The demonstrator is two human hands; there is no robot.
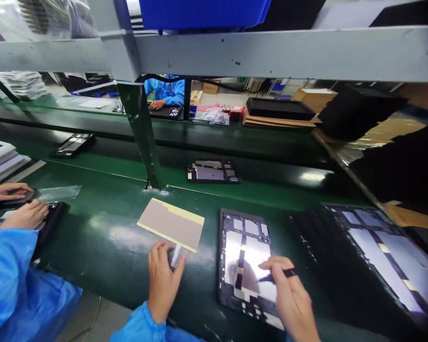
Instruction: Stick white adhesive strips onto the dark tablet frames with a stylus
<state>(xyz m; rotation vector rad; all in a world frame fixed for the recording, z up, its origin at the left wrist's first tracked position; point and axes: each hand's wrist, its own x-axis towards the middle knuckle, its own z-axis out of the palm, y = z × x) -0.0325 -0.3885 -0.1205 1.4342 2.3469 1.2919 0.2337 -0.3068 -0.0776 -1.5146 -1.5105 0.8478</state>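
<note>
My left hand (pixel 164 280) holds a small white strip with rows of marks (pixel 177 255) between thumb and fingers. Just beyond it lies a greyish-brown sheet with yellow edges (pixel 173 223), flat on the green bench. In a closed grip, my right hand (pixel 294 297) has thin black tweezers (pixel 267 278), whose tip points left over a tablet frame (pixel 231 297). That frame lies with its bright metal inside facing up, a dark ribbon running along it. Part of its right edge is hidden behind my right hand.
More tablet frames lie on the green bench (pixel 103 256): one beyond the post (pixel 141 128), others at far left and right. At left, a co-worker's hands (pixel 28 213) work on a dark device. A grey shelf beam (pixel 271 54) crosses overhead; another person sits opposite.
</note>
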